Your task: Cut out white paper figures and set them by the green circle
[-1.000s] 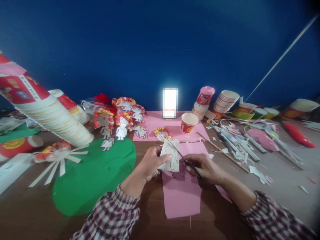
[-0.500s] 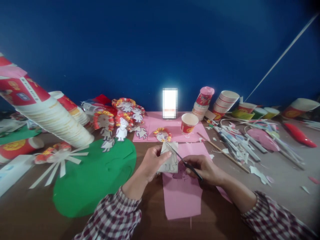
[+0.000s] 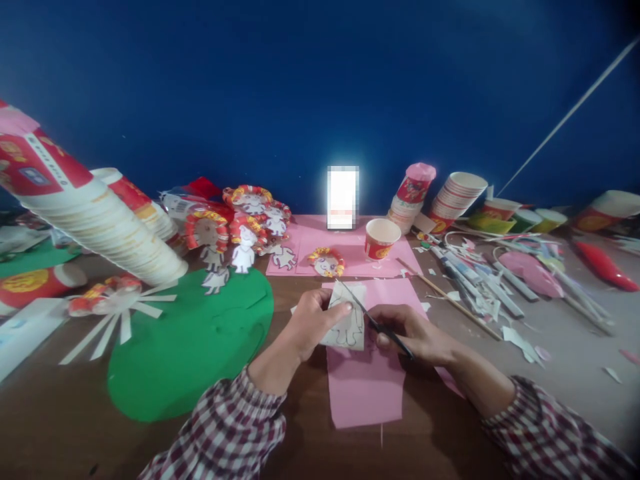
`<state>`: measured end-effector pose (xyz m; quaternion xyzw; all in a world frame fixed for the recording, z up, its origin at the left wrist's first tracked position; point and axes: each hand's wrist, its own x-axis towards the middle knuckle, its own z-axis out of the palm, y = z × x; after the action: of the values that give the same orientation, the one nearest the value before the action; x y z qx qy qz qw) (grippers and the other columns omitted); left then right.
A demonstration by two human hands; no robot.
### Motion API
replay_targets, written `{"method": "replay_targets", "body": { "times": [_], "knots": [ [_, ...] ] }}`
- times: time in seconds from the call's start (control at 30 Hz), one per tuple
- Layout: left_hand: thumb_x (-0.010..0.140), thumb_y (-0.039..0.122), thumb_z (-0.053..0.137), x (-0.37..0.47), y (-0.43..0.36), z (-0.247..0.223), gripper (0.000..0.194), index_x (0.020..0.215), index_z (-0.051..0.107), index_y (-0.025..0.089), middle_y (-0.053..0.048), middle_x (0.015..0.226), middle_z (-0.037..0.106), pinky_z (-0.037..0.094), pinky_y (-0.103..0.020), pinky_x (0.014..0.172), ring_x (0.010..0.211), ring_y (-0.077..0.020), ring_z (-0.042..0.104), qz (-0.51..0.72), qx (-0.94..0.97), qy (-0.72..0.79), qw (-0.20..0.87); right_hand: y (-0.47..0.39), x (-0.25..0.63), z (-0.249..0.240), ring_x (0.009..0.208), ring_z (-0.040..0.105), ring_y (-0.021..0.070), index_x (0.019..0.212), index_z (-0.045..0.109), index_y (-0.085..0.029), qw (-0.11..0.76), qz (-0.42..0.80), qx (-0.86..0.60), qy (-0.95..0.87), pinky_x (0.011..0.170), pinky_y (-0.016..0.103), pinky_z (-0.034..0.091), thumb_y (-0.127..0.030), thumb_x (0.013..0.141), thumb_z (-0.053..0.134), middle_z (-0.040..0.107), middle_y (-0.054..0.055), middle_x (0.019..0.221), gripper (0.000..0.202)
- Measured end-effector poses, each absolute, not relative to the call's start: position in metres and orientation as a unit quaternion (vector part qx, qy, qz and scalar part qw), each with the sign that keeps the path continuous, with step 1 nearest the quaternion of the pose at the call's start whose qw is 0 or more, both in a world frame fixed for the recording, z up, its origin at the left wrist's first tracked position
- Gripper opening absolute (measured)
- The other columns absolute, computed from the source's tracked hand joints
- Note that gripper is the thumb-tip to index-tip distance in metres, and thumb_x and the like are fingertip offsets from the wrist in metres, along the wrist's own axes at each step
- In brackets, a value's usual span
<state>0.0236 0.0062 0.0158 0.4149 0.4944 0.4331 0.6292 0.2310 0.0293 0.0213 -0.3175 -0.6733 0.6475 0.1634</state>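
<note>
My left hand (image 3: 316,320) pinches a small pale piece of paper (image 3: 349,327) with an outlined figure drawn on it, thumb on top. In my right hand (image 3: 407,333) is a pair of scissors (image 3: 389,331) with black handles, seen edge-on. Their thin blades lie along the upper right of the drawn paper; whether they are parted I cannot tell. Under both hands a pink sheet of paper (image 3: 367,393) lies on the brown table. Just beyond sits a round face (image 3: 326,263) with a red and yellow rim.
A green paper shape (image 3: 185,360) and stacked paper cups (image 3: 115,230) are on the left, beside several cut-out figures (image 3: 244,250). One paper cup (image 3: 383,240) stands behind my right hand. A thin wooden stick (image 3: 455,300), tubes and paper scraps lie to the right.
The drawn paper and my left hand have shifted slightly right, and the paper has turned a little. The scissors have moved slightly right with my right hand. The whole view has shifted a bit.
</note>
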Motion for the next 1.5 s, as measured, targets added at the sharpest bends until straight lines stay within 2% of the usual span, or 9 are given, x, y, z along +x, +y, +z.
{"method": "replay_targets", "body": {
  "times": [1.5],
  "knots": [
    [0.061,0.034,0.075,0.0253,0.0078,0.0197,0.028,0.073,0.065,0.011,-0.002,0.062,0.062,0.044,-0.023,0.05,0.053,-0.0113,0.055,0.45,0.355,0.505,0.645,0.0274,0.2264,0.0201,0.063,0.048,0.0126,0.09,0.062,-0.013,0.186,0.608,-0.344,-0.691,0.057,0.024,0.037,-0.054,0.077,0.067,0.058,0.002,0.071,0.043]
  ]
}}
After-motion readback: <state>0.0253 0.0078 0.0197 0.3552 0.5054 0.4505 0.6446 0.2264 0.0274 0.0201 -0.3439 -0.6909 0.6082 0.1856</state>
